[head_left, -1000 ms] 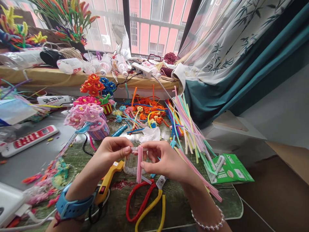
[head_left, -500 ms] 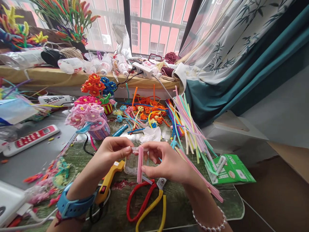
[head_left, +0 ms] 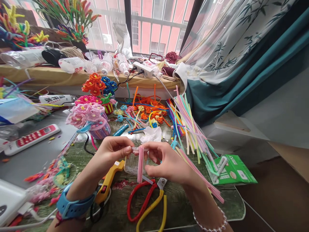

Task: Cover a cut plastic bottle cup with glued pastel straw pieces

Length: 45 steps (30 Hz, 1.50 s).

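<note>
My left hand (head_left: pixel 118 149) pinches the rim of a clear plastic container (head_left: pixel 131 163) at its upper left. My right hand (head_left: pixel 164 160) is closed at the rim's right side, its fingertips at the top of the pink strips (head_left: pixel 140 166). These strips hang down over the front of the container. The right thumb stands a little apart from them. Below lie scissors (head_left: pixel 145 199) with one red and one yellow handle. A yellow glue gun (head_left: pixel 109 183) rests beside my left wrist.
Pipe cleaners (head_left: pixel 190 125) spread to the right, near a green packet (head_left: pixel 235 170). Flower pots (head_left: pixel 100 124) stand at the back left. A red and white remote (head_left: pixel 32 139) lies at the left. Bottles (head_left: pixel 71 65) line the sill.
My right thumb has moved off the pink strips, slightly up and to the right. My left hand keeps its hold on the container rim.
</note>
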Each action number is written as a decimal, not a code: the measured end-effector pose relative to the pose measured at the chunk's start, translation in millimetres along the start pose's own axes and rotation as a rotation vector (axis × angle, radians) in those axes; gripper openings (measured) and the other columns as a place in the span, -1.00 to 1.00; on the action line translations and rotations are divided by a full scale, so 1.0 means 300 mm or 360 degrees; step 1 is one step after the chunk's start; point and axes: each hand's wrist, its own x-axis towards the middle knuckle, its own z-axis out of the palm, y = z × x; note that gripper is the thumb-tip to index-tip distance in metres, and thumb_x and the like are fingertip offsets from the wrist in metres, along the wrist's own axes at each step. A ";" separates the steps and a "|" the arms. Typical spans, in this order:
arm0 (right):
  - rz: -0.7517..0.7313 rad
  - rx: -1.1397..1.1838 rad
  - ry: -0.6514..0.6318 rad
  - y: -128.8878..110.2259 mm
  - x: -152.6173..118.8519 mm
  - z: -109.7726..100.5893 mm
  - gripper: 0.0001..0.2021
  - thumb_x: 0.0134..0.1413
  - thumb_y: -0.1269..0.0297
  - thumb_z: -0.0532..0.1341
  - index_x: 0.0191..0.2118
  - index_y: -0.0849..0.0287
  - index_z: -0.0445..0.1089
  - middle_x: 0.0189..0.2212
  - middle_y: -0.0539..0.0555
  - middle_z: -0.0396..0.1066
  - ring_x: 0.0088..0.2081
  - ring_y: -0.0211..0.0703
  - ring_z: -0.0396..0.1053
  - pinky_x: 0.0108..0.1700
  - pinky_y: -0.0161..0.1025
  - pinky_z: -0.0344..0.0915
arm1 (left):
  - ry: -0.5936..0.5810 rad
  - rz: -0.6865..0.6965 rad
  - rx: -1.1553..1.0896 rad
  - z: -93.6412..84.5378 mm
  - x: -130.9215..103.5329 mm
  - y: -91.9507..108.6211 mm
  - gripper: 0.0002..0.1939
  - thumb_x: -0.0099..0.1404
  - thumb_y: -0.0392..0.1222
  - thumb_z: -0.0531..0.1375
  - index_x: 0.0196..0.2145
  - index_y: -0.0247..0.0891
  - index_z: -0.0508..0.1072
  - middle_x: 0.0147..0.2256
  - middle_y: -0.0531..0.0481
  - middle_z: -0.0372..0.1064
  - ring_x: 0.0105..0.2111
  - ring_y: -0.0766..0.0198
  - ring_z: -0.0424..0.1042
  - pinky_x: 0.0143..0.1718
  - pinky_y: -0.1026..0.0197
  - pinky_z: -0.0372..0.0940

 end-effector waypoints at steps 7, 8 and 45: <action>0.0000 0.0063 -0.0038 0.012 -0.005 -0.004 -0.58 -0.28 0.50 0.39 -0.16 0.23 0.42 -0.57 -0.19 0.09 -0.52 -0.36 -0.01 -0.51 -0.37 -0.07 | 0.0027 -0.0003 -0.0008 -0.005 -0.001 -0.002 -0.76 0.07 -0.05 0.38 -0.50 -0.29 0.55 -0.60 0.08 0.31 -0.55 0.38 0.18 -0.54 0.36 0.06; 0.0009 0.0098 -0.0041 0.010 -0.004 -0.002 -0.58 -0.30 0.51 0.39 -0.17 0.22 0.41 -0.56 -0.18 0.10 -0.51 -0.36 0.01 -0.50 -0.37 -0.04 | 0.0027 -0.0010 -0.0011 -0.005 -0.001 -0.002 -0.76 0.07 -0.05 0.39 -0.50 -0.29 0.55 -0.59 0.08 0.31 -0.55 0.38 0.18 -0.54 0.36 0.06; -0.0178 0.0253 -0.0070 0.039 0.001 -0.035 -0.58 -0.05 0.44 0.31 0.00 0.13 0.47 -0.18 0.03 0.49 -0.17 -0.12 0.42 -0.03 -0.14 0.35 | -0.0169 0.0413 0.1004 0.053 -0.032 -0.003 -0.35 0.16 -0.21 0.30 0.16 -0.06 0.16 0.12 -0.02 0.29 0.08 0.14 0.34 0.08 0.17 0.27</action>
